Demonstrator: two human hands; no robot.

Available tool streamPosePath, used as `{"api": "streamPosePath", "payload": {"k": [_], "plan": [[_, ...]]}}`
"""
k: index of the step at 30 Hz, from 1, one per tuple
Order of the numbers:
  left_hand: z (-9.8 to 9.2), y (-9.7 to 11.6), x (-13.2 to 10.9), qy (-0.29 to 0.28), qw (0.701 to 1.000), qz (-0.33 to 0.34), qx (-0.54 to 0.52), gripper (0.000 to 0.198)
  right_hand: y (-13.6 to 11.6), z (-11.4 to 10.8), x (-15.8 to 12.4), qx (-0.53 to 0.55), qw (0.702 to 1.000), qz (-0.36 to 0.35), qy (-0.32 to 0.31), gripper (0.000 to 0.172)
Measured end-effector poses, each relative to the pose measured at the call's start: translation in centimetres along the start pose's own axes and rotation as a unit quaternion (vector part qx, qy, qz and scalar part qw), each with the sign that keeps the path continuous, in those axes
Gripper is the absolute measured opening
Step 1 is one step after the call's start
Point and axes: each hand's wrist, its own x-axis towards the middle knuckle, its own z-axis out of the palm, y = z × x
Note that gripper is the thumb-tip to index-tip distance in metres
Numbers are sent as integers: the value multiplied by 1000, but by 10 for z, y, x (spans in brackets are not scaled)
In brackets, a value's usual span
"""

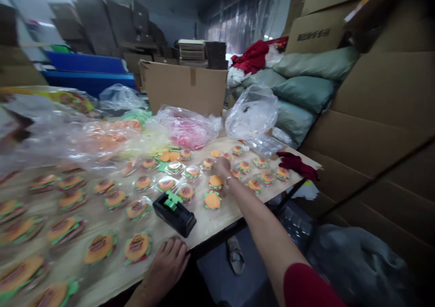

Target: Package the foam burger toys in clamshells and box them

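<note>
My left hand (170, 259) rests flat on the front edge of the table, its fingers stretched out and nothing held. Just beyond it stands a black tape dispenser (174, 214) with a green piece on top. My right hand (222, 167) reaches forward among the toy burgers; its fingers are turned away and small, so a grip cannot be made out. Close to it lie a wrapped toy burger (208, 163), an unwrapped toy burger (215, 182) and, nearer me, an orange bun piece on green (212, 200). Several more burgers in clear wrapping, such as this burger (137, 248), cover the left side.
Clear bags of pink pieces (190, 128) and orange pieces (108, 135) line the back of the table (207, 227). Behind stands a cardboard box (185, 85). A dark red cloth (297, 164) lies at the right corner. Stuffed sacks (306, 89) and cartons (380, 103) rise on the right.
</note>
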Motion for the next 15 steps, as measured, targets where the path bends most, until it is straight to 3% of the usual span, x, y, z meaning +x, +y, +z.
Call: {"api": "streamPosePath", "payload": {"k": [4,7,8,10,13,15], "plan": [[0,3,-2,-24,1000,-9,2,15,-9,-17,-31,10,994,-105,15,15],[-4,5,-3,-53,998,5,-22,10,5,-25,-88,51,979,-194,32,21],[-6,4,-3,-59,998,10,-27,10,20,-24,-113,71,971,-221,47,23],[-9,2,-4,-74,997,19,-28,9,62,-17,-161,135,940,-283,136,27],[-17,0,-7,-86,995,23,-35,9,133,-5,-220,130,952,-248,121,28],[-28,9,-7,-86,995,16,-51,14,158,-2,-251,138,959,-212,127,28]]}}
